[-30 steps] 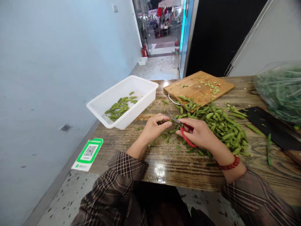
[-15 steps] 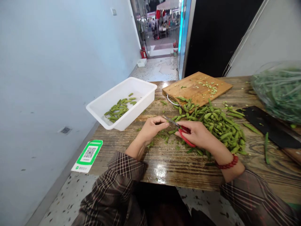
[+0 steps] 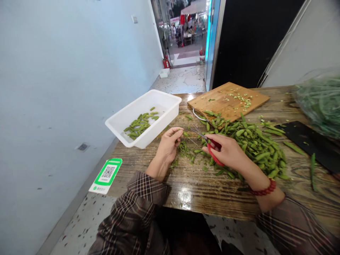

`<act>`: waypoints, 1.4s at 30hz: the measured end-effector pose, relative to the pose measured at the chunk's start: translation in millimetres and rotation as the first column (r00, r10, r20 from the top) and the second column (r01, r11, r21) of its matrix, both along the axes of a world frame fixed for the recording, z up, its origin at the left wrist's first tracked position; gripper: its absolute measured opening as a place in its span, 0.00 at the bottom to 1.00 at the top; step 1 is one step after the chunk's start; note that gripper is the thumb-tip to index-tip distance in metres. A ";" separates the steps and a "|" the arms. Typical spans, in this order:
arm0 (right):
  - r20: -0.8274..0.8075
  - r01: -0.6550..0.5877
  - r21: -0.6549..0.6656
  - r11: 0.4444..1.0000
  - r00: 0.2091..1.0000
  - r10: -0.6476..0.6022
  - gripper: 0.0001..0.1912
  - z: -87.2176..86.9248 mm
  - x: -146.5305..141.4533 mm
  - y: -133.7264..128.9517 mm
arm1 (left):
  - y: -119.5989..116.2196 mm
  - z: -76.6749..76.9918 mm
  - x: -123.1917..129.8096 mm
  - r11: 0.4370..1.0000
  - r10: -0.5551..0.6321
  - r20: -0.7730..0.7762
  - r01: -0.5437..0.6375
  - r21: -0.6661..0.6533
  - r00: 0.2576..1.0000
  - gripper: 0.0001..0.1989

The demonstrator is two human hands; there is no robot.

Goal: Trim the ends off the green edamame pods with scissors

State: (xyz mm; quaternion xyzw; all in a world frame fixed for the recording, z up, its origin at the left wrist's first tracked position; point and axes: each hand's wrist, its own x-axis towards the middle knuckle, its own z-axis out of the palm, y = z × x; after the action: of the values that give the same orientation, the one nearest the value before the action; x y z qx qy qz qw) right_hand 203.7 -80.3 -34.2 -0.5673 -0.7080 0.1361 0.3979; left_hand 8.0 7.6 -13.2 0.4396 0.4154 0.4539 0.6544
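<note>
My left hand is closed in a pinch on an edamame pod, whose green tip pokes out past the fingers. Red-handled scissors are gripped in my right hand; their two blades are spread apart and point toward the pod without touching it. Under and beside the right hand lies a large heap of edamame pods. Green trimmings are scattered on the wood between the hands. Several more pods lie in the white plastic tub beyond my left hand.
A wooden cutting board with chopped bits stands behind the heap. To the right are a black-bladed cleaver and a bulging plastic bag of greens. A green QR card is at the left table edge.
The scissor blades have spread apart and now sit away from my left hand, which has turned upward with a pod showing at its fingertips. The whole view has shifted slightly.
</note>
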 end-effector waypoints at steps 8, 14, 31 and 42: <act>0.013 -0.021 -0.019 1.000 1.000 0.022 0.20 1.2 -2.9 -0.2 | -7.1 3.7 3.1 0.986 -0.149 0.103 0.155 -0.056 0.983 0.14; -0.018 -0.021 -0.007 1.000 1.000 0.021 0.21 2.0 -5.0 -0.5 | -14.2 -0.2 9.5 0.965 -0.258 0.041 0.260 -0.047 0.965 0.13; -0.018 -0.012 0.002 1.000 1.000 0.012 0.18 -0.6 -0.6 0.4 | -9.7 -1.0 8.6 0.976 -0.215 0.070 0.217 -0.028 0.974 0.12; -0.036 -0.005 0.020 1.000 0.999 0.005 0.17 6.2 -2.9 -1.0 | -8.0 -9.3 9.9 0.931 -0.222 -0.170 0.261 0.257 0.960 0.15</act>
State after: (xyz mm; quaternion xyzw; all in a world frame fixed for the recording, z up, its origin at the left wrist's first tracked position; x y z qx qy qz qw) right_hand 200.8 -81.3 -28.0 -0.5590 -0.7036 0.1401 0.4158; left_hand 17.8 -0.3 -22.4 0.6048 0.3349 0.3917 0.6071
